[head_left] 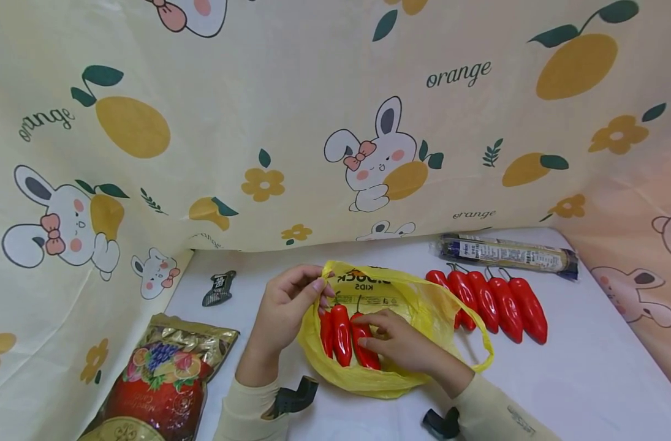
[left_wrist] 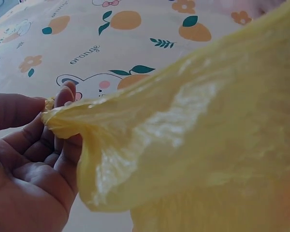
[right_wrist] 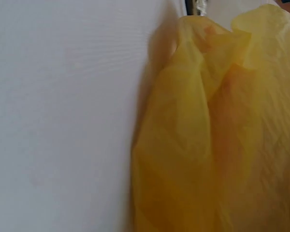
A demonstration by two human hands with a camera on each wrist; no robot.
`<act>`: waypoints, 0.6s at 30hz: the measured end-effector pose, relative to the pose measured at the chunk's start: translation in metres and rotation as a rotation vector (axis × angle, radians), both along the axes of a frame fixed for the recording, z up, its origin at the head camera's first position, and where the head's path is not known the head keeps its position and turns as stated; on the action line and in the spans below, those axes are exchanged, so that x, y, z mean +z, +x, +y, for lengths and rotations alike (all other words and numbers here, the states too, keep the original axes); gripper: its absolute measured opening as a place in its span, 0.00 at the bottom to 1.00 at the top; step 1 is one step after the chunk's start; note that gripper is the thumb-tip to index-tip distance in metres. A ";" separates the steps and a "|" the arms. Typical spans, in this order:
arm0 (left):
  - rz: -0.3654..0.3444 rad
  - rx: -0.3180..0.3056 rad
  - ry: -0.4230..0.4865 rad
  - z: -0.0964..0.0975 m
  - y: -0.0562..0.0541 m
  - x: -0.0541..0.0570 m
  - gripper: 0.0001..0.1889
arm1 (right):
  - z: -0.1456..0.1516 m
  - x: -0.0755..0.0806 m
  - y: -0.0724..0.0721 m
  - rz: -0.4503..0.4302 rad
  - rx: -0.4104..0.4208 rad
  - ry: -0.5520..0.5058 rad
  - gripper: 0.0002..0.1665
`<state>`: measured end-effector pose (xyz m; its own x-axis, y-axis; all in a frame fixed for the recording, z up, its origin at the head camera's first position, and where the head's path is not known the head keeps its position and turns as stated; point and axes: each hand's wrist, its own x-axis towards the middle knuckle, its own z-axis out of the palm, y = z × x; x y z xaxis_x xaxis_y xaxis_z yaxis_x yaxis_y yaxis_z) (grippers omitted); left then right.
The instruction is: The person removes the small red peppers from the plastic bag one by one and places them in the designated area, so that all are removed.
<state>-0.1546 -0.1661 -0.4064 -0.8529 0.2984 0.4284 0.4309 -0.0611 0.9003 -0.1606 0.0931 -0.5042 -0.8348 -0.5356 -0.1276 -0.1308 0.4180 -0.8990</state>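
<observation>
My left hand (head_left: 291, 306) pinches the rim of a yellow plastic bag (head_left: 363, 383) at its left side. In the left wrist view, thumb and fingers of the left hand (left_wrist: 38, 169) grip the gathered yellow film of the bag (left_wrist: 183, 140). Inside the bag's mouth several red chili peppers (head_left: 342, 337) lie side by side. My right hand (head_left: 404, 340) reaches into the bag, its thumb and index finger on the rightmost red pepper (head_left: 368, 358) there. The right wrist view shows mostly the bag's yellow film (right_wrist: 183, 145); the right hand's fingers are hidden in it.
Right of the bag, several more red peppers (head_left: 508, 309) lie in a row, partly behind its handle loop (head_left: 481, 331). A long dark packet (head_left: 511, 254) lies behind them. At left are a small black wrapped item (head_left: 219, 289) and a red-and-gold pouch (head_left: 161, 386). A printed cloth (head_left: 291, 122) hangs behind.
</observation>
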 end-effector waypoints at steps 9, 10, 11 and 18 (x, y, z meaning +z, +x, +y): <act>-0.002 0.001 0.004 0.000 0.000 0.001 0.09 | -0.008 0.001 -0.001 -0.017 -0.056 0.061 0.24; -0.003 0.001 0.005 0.000 0.001 0.001 0.10 | -0.009 0.000 -0.002 -0.013 -0.062 0.071 0.23; -0.003 0.001 0.005 0.000 0.001 0.001 0.10 | -0.010 0.000 -0.002 -0.007 -0.069 0.084 0.23; 0.013 -0.002 0.010 -0.001 0.001 0.001 0.10 | -0.011 -0.002 -0.004 0.058 -0.094 0.123 0.21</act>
<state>-0.1539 -0.1674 -0.4052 -0.8465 0.2962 0.4424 0.4425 -0.0708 0.8940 -0.1646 0.0823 -0.5062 -0.8886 -0.4377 -0.1370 -0.1362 0.5370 -0.8325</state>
